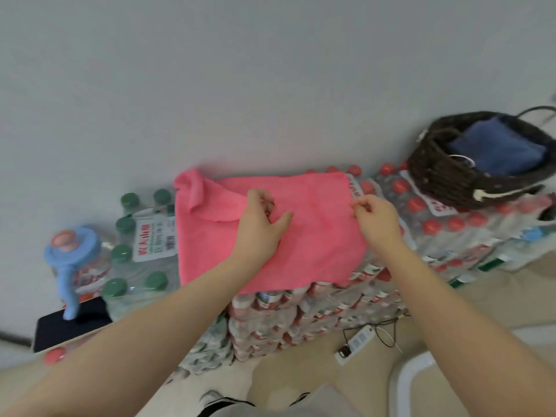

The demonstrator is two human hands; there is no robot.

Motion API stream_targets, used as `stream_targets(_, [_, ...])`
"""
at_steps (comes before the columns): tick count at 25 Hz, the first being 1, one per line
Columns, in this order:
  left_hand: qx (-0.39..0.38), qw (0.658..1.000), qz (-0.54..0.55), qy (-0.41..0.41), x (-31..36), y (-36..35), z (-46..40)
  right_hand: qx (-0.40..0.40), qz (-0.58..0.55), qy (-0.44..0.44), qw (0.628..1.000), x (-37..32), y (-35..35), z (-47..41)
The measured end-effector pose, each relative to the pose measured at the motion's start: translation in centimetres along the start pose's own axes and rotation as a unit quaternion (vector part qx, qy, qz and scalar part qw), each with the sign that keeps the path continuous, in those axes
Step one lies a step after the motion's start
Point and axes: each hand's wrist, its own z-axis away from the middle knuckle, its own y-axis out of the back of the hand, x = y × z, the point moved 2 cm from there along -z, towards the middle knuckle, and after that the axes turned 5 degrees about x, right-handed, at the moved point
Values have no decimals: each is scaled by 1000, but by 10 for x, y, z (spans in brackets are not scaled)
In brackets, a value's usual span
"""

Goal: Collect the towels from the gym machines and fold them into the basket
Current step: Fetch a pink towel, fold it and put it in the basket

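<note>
A pink towel (270, 230) lies spread over the top of a stack of shrink-wrapped water bottle packs with red caps (316, 308), its near edge hanging slightly over the front of the stack. The far left corner is folded over and bunched into a loose flap. The left hand (261, 218) rests on the middle of the towel just beside that flap, fingers curled at the flap's edge and thumb stretched out flat on the cloth; whether the fingers actually pinch the fabric is hard to tell from this angle. The right hand (376, 218) is at the towel's right edge, thumb and forefinger pinching the hem. To the right, on more red-capped packs, sits a dark wicker basket (436, 173) with a folded blue towel (496, 149) inside. Left of the pink towel stands a pack of green-capped bottles (138, 245), and beyond it a large water jug with a blue handle (72, 266). A white power strip (358, 344) lies on the floor.
</note>
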Motion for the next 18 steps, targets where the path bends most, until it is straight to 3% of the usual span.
stream_targets(3, [-25,1000,-19,3,8,-40,9,-14,30,-110,993,48,32,1])
stream_targets(7, [-61,996,-57,26,8,-72,20,-185,24,-210,960,78,28,17])
stream_targets(10, [-79,994,-57,45,4,-85,33,-213,-15,-213,954,80,16,29])
stream_targets(14, [-86,992,-77,50,0,-97,45,-231,-160,-262,923,82,21,34])
stream_targets(18, [-83,989,-113,48,2,-105,49,-281,-202,-205,916,71,16,36])
